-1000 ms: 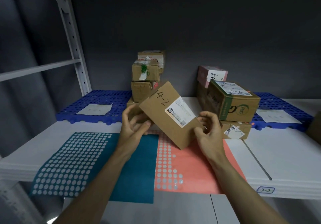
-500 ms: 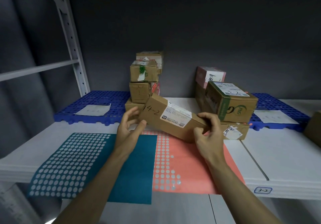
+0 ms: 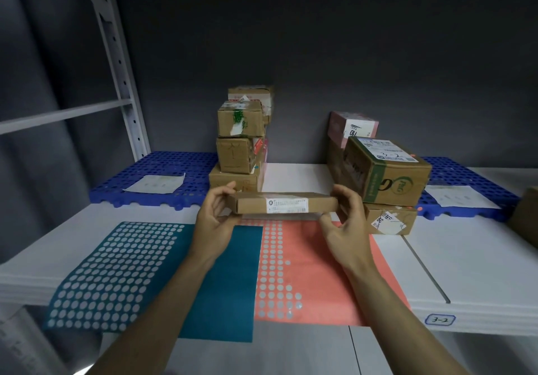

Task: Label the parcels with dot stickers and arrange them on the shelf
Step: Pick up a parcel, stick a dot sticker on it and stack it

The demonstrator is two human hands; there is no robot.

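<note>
Stickers (image 3: 278, 281) lie nearest us on the shelf (image 3: 465, 258); above them we hold the parcel (image 3: 286, 205) level, long axis left-right, left hand (image 3: 214, 217) and right hand (image 3: 345, 223) gripping its ends equally near, stacks (image 3: 240, 141) beyond.

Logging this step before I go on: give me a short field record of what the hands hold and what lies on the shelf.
held parcel: flat cardboard box, level, narrow labelled edge toward the camera
left hand: grips the box's left end
right hand: grips the box's right end
below box: coral sticker sheet
left of it: teal sticker sheet
back left: stack of brown parcels
back right: parcel with green print on a smaller box
shelf tag: 3-2
</note>
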